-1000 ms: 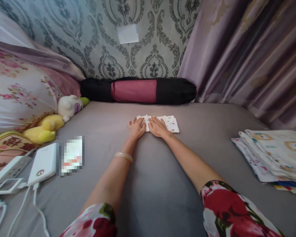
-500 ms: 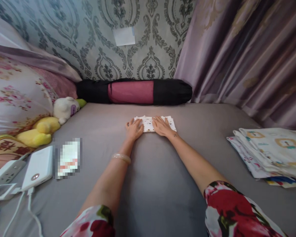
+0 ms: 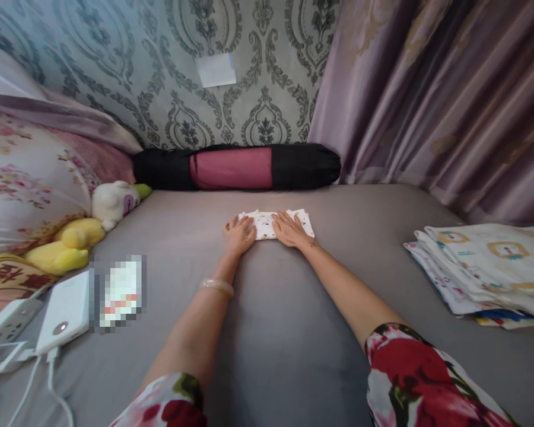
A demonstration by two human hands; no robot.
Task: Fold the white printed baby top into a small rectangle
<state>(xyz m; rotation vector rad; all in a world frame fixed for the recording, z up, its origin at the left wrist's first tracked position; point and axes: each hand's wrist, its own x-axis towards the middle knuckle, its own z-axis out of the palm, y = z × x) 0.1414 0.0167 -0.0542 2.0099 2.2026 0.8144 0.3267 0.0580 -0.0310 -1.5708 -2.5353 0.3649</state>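
Note:
A small folded white cloth [image 3: 265, 226] with dark and brown specks lies flat on the grey bed sheet [image 3: 267, 332]. My left hand [image 3: 241, 234] rests on its left end, fingers spread and pointing away from me. On the cloth's right half lies my right hand [image 3: 289, 228], palm down with the fingers stretched out. Both palms are hidden, and neither hand is wrapped round the fabric. A pale bangle [image 3: 217, 287] circles my left forearm.
To the right sits a stack of folded printed cloths [image 3: 485, 267]. A black and pink rolled bag [image 3: 231, 168] lies along the wall. At left are plush toys [image 3: 109, 204], a white power bank [image 3: 64, 314] with cables, a power strip [image 3: 11, 323] and a blurred item [image 3: 121, 292].
My hands stay flat on the folded cloth with almost no movement. The whole view has shifted slightly, so the wall and the bag appear a little further left.

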